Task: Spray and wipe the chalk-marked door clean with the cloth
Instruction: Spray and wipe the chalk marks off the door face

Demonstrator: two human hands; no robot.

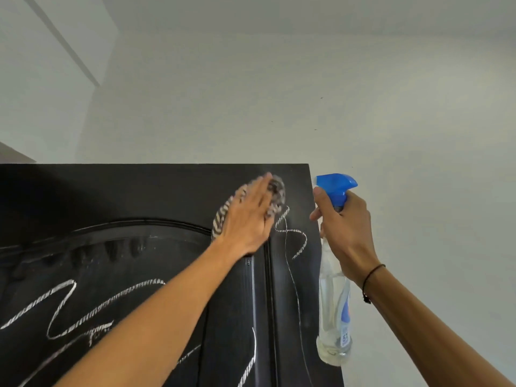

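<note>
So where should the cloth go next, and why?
Probably down and a little right: the left hand presses the cloth near the door's top corner, and a chalk squiggle sits just below it, unwiped.

cloth (pixel 275 195) on door (pixel 139 196), bottle (pixel 333 303) right

Plain pale wall (pixel 363 107) behind and above, grey-white, matte, evenly lit by soft light with no hard shadows. A few tiny dark specks scattered on it at right of centre. At upper left, a ceiling (pixel 33 65) in the same pale tone, crossed by a straight recessed step (pixel 67 43) running diagonally toward the corner. At far left edge, a small brownish-grey wedge (pixel 12 155), too little showing to identify.
</note>
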